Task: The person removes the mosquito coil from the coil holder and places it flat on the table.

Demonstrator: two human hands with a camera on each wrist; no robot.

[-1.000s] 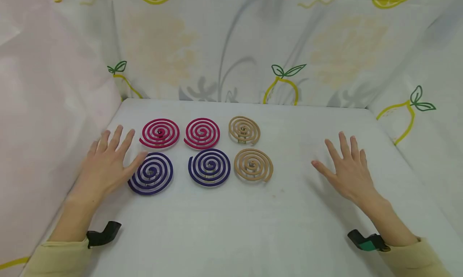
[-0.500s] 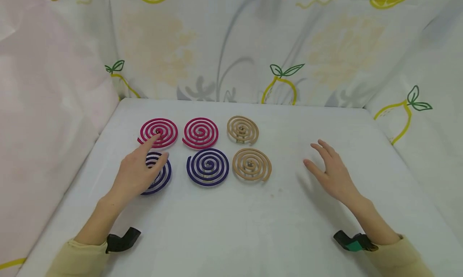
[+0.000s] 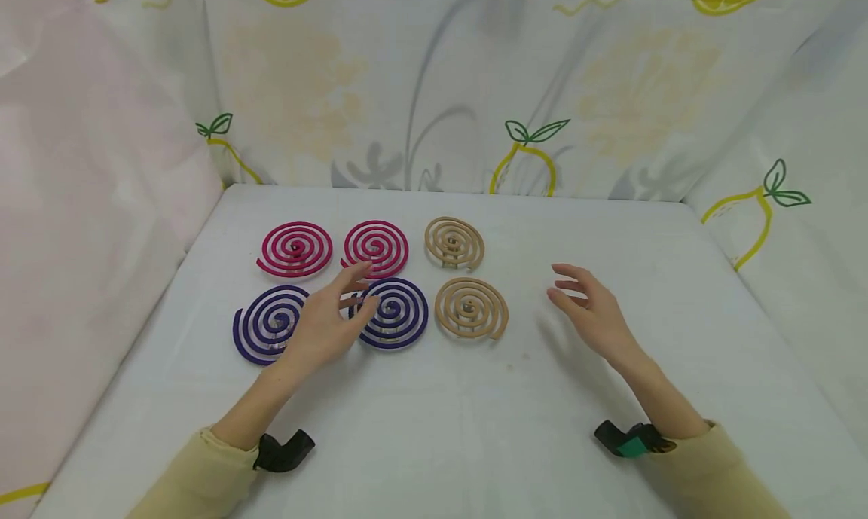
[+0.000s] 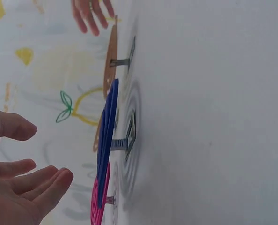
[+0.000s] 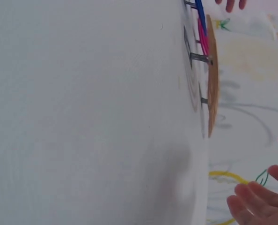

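Note:
Mosquito coils sit raised on small metal stands [image 4: 131,136] in two rows. In the head view, the back row has a pink coil [image 3: 294,248], a second pink coil [image 3: 375,248] and a tan coil [image 3: 452,242]. The front row has a dark blue coil [image 3: 279,322], another dark blue coil [image 3: 391,307] and a tan coil [image 3: 468,306]. My left hand [image 3: 322,327] hovers over the two blue coils, partly covering them, fingers loosely bent and holding nothing. My right hand [image 3: 600,315] hangs above the table right of the front tan coil, also holding nothing.
A white-covered table [image 3: 434,428] carries the coils. A lemon-print curtain [image 3: 407,90] rises behind it, and a pale curtain [image 3: 88,203] hangs at the left. Black wrist cameras [image 3: 285,451] are strapped at both cuffs.
My left hand has moved right, from the left blue coil toward the middle one. My right hand has drifted left, its fingers more bent. The coils stay in place.

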